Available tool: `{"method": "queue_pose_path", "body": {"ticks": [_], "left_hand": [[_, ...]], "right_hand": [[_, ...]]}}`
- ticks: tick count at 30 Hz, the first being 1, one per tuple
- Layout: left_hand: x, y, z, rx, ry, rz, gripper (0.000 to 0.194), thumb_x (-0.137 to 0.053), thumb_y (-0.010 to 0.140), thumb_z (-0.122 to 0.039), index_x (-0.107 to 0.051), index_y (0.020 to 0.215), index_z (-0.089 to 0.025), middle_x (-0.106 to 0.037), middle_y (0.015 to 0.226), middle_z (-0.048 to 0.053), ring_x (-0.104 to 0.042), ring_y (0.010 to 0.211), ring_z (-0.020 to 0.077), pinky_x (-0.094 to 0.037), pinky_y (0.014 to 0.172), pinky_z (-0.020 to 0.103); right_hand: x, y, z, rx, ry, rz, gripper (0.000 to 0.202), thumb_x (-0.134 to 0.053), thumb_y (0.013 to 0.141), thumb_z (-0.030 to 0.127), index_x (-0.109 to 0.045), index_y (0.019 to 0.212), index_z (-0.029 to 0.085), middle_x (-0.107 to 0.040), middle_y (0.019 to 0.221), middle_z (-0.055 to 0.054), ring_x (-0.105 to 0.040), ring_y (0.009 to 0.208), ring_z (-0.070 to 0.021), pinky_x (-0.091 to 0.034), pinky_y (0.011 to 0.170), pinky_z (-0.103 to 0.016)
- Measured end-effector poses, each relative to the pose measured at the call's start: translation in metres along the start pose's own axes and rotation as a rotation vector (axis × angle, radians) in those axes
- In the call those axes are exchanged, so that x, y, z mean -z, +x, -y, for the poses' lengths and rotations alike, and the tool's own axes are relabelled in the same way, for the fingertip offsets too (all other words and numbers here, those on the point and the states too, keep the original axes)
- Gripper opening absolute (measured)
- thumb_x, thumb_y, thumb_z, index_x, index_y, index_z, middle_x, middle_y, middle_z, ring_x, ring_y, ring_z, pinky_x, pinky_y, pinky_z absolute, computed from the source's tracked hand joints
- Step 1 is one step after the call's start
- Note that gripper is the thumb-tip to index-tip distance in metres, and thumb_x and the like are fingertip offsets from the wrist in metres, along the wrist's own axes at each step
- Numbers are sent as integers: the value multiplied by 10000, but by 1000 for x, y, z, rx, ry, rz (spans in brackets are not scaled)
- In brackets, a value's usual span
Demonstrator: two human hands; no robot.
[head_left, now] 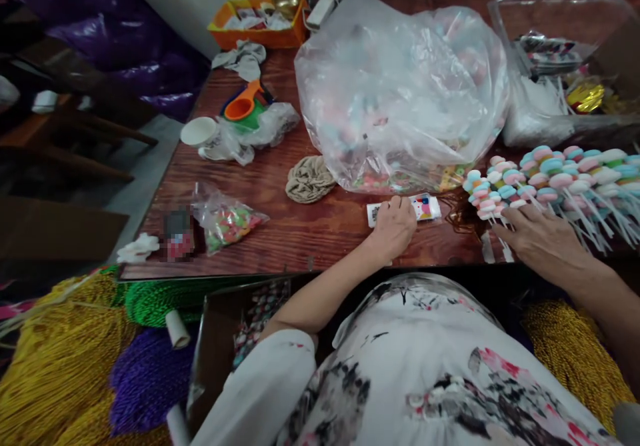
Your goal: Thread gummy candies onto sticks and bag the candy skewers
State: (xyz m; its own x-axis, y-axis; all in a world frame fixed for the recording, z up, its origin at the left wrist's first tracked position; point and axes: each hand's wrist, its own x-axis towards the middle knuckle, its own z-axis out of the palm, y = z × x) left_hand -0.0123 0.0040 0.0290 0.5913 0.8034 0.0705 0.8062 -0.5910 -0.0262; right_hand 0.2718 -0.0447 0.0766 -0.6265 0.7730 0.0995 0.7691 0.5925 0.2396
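Note:
My left hand (397,229) rests on a flat stack of small white printed plastic bags (427,209) near the table's front edge, its fingers curled down and pinching the top one. To the right, my right hand (545,243) is at the white sticks of the marshmallow skewers (550,176), thumb and fingers closing on one at the near left of the pile. The skewers carry pink, blue, white and yellow marshmallows and lie side by side. Between the hands lies a tangle of brown rubber bands (457,214). My right fingertips are partly hidden by the hand.
A large clear bag of wrapped sweets (400,93) fills the table's middle. A clear plastic bin (560,126) stands at the back right. On the left are a coiled beige cloth (310,179), a small candy bag (230,223), a white cup (199,132) and an orange tray (257,36).

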Motion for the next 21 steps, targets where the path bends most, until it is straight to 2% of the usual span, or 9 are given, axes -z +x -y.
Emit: {"method": "queue_pose_path", "body": {"ticks": [3, 9, 11, 14, 21], "left_hand": [[-15, -2, 2, -52, 26, -18, 229, -417, 908, -83, -633, 981, -62, -611, 936, 148, -553, 922, 270, -400, 707, 383], [-41, -10, 16, -144, -83, -216, 245, -431, 927, -149, -654, 826, -141, -592, 780, 102, -534, 784, 216, -376, 653, 346], [-46, -11, 22, -106, -168, -287, 233, -461, 928, -178, -665, 818, -156, -602, 789, 84, -534, 786, 196, -394, 667, 325], [-46, -11, 28, -14, -329, -341, 182, -507, 927, -201, -686, 911, -176, -637, 869, 63, -533, 825, 177, -429, 723, 296], [-35, -9, 23, 59, -494, -275, 177, -492, 932, -169, -668, 917, -156, -644, 949, 76, -498, 882, 195, -445, 805, 326]], "right_hand": [[-6, -1, 0, 46, -34, 73, 237, -557, 820, 46, -690, 963, 180, -627, 1100, -120, -504, 908, -228, -348, 678, -329], [-26, -2, 0, 154, -78, 76, 171, -544, 856, 109, -693, 905, 177, -608, 1246, -112, -524, 1023, -254, -374, 702, -325], [-27, -4, 0, 146, -58, 41, 184, -543, 857, 105, -698, 922, 181, -614, 1266, -109, -535, 1040, -255, -395, 738, -333], [-29, -6, -1, 134, -38, -24, 227, -527, 869, 102, -706, 979, 189, -637, 1259, -102, -569, 1012, -250, -423, 753, -344], [-38, -8, -4, 65, 35, -338, 380, -572, 837, 111, -665, 1188, 225, -699, 1193, -71, -652, 1010, -221, -499, 818, -342]]}}
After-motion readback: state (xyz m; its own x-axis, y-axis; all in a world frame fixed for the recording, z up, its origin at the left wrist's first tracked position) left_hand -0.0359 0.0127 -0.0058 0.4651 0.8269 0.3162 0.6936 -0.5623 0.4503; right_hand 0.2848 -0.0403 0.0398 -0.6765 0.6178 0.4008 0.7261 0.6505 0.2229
